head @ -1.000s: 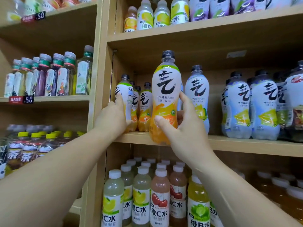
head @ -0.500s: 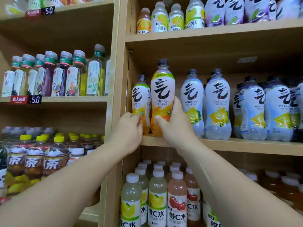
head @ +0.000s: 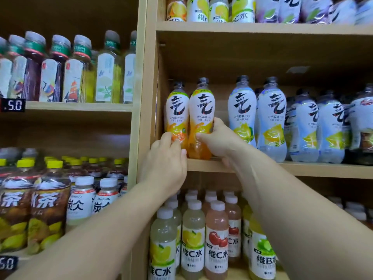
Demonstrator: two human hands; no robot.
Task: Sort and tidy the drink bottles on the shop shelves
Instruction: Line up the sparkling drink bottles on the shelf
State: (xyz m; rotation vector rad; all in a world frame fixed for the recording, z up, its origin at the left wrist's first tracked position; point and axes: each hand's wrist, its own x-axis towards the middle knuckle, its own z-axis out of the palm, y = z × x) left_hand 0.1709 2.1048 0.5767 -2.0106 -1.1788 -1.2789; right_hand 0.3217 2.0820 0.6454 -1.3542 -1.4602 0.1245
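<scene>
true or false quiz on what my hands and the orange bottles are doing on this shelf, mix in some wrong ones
1. The right hand has its grip on the right orange bottle. True.
2. The left hand rests on the shelf below. False: it touches the left orange bottle low down.
3. Both orange bottles lie on their sides. False: both stand upright.
4. Pale lemon bottles stand right of the orange pair. True.
5. Bottles one shelf down have black caps. False: the lower bottles have white caps.
</scene>
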